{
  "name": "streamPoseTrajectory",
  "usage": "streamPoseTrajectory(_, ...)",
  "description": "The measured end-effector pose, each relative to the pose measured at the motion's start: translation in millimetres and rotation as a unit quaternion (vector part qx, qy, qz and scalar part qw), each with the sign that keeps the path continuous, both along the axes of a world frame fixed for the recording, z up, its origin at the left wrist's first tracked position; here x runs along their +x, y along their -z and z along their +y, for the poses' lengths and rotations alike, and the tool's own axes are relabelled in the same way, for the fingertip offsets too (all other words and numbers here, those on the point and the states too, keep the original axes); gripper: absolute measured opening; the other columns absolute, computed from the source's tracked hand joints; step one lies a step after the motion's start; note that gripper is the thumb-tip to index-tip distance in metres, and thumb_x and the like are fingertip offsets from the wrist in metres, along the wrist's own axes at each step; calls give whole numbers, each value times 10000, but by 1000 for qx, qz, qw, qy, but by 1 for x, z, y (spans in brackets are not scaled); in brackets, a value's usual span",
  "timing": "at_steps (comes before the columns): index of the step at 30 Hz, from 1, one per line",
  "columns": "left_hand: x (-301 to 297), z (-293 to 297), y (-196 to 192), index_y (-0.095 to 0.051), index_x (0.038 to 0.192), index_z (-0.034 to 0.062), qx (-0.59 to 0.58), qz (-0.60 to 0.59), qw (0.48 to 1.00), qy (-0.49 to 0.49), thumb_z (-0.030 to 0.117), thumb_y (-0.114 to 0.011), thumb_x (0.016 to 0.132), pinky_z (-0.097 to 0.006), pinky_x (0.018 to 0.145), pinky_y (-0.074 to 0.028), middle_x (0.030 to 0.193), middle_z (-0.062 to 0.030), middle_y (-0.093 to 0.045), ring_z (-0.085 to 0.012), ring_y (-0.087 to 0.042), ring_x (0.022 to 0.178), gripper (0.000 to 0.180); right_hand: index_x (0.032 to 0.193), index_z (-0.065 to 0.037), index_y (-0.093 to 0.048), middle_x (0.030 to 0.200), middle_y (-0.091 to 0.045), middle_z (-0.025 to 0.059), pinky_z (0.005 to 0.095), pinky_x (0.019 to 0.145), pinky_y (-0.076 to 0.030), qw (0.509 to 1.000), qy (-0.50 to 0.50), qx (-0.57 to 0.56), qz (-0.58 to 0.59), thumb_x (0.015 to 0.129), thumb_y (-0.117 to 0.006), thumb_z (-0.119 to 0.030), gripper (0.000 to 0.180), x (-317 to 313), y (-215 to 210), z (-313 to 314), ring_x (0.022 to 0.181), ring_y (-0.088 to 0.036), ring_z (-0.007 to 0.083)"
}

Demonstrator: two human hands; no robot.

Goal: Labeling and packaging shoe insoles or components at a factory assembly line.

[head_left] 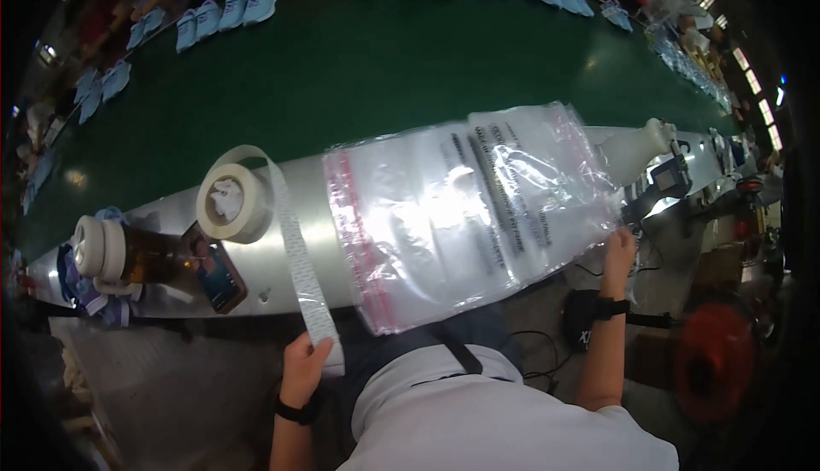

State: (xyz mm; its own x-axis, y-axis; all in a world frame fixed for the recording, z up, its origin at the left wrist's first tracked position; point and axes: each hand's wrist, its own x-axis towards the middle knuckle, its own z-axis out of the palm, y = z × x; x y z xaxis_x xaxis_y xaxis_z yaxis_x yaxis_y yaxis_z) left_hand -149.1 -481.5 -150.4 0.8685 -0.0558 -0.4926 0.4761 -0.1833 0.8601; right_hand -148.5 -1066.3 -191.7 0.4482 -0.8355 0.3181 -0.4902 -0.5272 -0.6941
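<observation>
My left hand (303,370) pinches the lower end of a long white strip of printed labels (299,257). This strip runs up to a roll (250,215) lying on the metal ledge, with crumpled white paper in its core. A stack of clear plastic bags (418,223), printed in dark letters and with a pinkish band on its left edge, lies across the ledge in front of me. At the right near corner of the stack, the fingers of my right hand (621,253) are closed on a plastic bag; its fingertips are small in view.
Left of the roll are a phone (218,274) and a lidded bottle of brown liquid (145,257). A dark-headed tool (670,179) stands at the right. Light-blue shoes (260,3) line the green table's (367,61) far side, where people work. A red fan (716,360) is low right.
</observation>
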Motion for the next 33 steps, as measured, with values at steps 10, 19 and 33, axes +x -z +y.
streamPoseTrajectory(10,41,-62,-38,-551,1090,-16,-336,37,925,-176,214,-442,976,-241,765,-456,982,-56,-605,-111,-572,845,279,1173,-24,-523,1147,-538,96,280,866,-424,555,-730,375,135,868,-556,-67,309,50,-106,304,1025,-535,186)
streamPoseTrajectory(19,31,-66,-45,-549,1038,-6,127,-303,929,-171,132,-670,797,-281,669,-470,949,-125,-557,-195,-563,833,303,890,15,-559,744,-525,-2,196,624,-386,616,-595,483,184,898,-547,-86,102,51,-83,352,696,-456,43)
streamPoseTrajectory(33,41,-49,-59,-605,793,-4,153,-322,934,22,48,-622,802,-333,625,-467,769,-107,-600,-279,-587,709,56,829,-14,-595,745,-549,115,339,600,-425,667,-686,280,78,821,-600,-67,54,53,-86,365,665,-538,279)
